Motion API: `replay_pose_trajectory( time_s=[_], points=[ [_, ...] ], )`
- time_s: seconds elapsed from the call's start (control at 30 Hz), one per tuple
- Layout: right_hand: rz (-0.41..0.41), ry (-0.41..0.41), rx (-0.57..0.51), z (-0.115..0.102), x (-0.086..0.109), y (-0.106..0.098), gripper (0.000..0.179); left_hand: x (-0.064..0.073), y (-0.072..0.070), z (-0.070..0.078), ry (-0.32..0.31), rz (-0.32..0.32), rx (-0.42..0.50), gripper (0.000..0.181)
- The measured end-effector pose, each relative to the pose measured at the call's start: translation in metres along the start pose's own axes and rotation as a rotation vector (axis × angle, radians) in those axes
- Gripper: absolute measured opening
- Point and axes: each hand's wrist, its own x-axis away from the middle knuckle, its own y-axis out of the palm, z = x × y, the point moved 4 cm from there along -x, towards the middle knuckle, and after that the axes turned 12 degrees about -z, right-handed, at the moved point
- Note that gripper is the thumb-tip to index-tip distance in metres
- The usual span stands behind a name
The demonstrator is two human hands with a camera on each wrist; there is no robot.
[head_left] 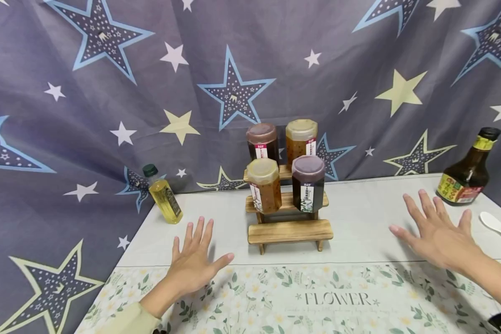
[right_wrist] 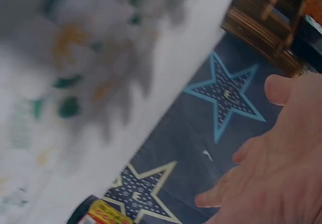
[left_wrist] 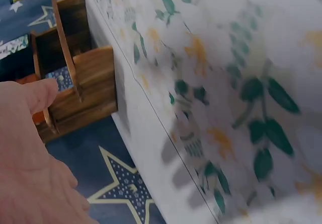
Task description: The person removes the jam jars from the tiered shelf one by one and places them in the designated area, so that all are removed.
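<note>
At the far left of the table, an oil bottle with a dark green cap stands beyond the left hand. That hand is spread wide, thumb out to the right, and holds nothing. For this slim bottle, a grip around the body below the shoulder should be steadier than one at the cap.

In the middle stands a stepped wooden rack. On its middle step, a honey-coloured jar with a pale yellow lid sits left of a dark jar with a purple lid; on the far, highest step are a reddish-brown-lidded jar and an amber jar. The steps look narrow, so any reach here calls for a straight lift and care not to brush neighbouring jars.

The right hand is also wide, fingers fanned and without a hold. Just beyond, to the far right, stands a dark sauce bottle; its broad body probably needs a full wrap. A white spoon lies nearer, beside it, best kept clear of the forearm.
</note>
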Motion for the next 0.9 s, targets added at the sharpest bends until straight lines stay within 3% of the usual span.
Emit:
replay_pose_trajectory(
  time_s=[0.13, 0.4, 0.7, 0.9],
  points=[
    [0.071, -0.017, -0.022, -0.006, -0.004, -0.016, 0.095, -0.009, 0.003, 0.008, 0.011, 0.001, 0.055, 0.103],
    [0.159, -0.043, -0.04, -0.018, -0.008, -0.029, 0.101, -0.022, 0.001, 0.025, 0.032, 0.105, 0.205, 0.094],
    [0.26, -0.072, -0.001, -0.029, -0.014, -0.039, 0.101, -0.032, 0.004, 0.03, 0.027, 0.109, 0.333, 0.092],
    [0.273, -0.069, -0.052, -0.039, -0.022, -0.055, 0.098, -0.04, 0.009, 0.032, 0.036, 0.078, 0.424, 0.09]
  ],
)
